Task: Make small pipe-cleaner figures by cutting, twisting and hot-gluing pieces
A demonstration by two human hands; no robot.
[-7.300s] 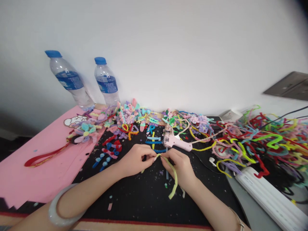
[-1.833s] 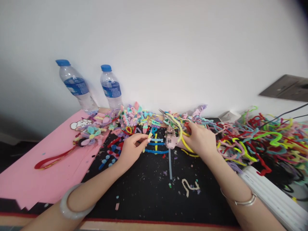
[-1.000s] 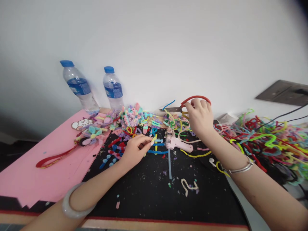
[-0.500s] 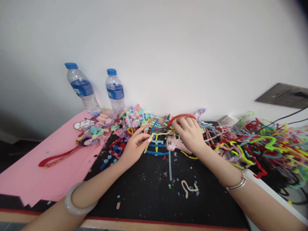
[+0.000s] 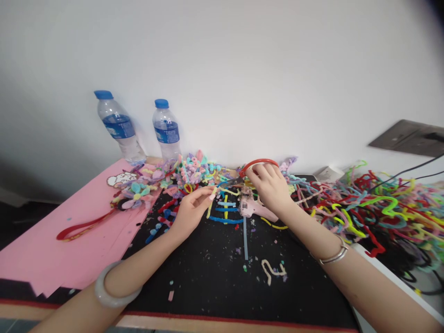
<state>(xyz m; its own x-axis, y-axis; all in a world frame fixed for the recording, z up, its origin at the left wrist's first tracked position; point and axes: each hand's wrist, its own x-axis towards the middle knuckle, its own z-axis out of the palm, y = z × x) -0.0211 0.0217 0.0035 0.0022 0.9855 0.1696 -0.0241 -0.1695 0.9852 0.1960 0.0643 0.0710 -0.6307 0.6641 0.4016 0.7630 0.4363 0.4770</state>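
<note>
My left hand (image 5: 190, 213) pinches a pale yellow pipe cleaner (image 5: 209, 210) between thumb and fingers. My right hand (image 5: 272, 188) grips scissors by their red handles (image 5: 259, 161), with the blades pointing left toward my left fingertips. A short blue pipe cleaner (image 5: 222, 184) shows by the blade tips; whether it is between them I cannot tell. Just below lies a grid of blue and yellow pipe cleaners (image 5: 226, 221) on the black mat (image 5: 208, 282). Beside my right wrist rests a pale pink glue gun (image 5: 255, 209), a clear glue stick (image 5: 246, 240) in its back end.
Two water bottles (image 5: 166, 132) lean at the wall. Pink sheets (image 5: 90, 240) with a red strap (image 5: 74, 231) lie left. Fuzzy flowers (image 5: 190, 171) are heaped behind, and loose pipe cleaners (image 5: 374, 208) pile up at right. A cream pipe cleaner scrap (image 5: 267, 273) lies in front.
My right hand and the scissors have shifted slightly left and up. My left hand has drawn a little left. The blue piece that stood up by my left fingers now lies lower, near the blades.
</note>
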